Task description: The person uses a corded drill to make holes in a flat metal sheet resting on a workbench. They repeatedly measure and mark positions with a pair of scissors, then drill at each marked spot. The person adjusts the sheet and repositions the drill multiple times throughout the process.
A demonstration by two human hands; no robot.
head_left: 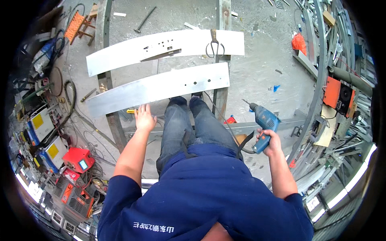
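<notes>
In my right hand is a blue corded power drill, gripped by its handle, with the bit pointing up and to the left. My left hand lies with fingers stretched out at the near edge of a long pale metal strip. Several dark round holes show toward that strip's right end. A small yellow object sits just left of my left fingers, its kind unclear. Beyond lies a second pale strip with cut-outs in its middle, and a pair of scissors rests on its right part.
Two steel beams support the strips. A hammer lies on the floor beyond. At left are a red machine, cables and an orange-topped stool. Metal lengths and an orange-black machine crowd the right.
</notes>
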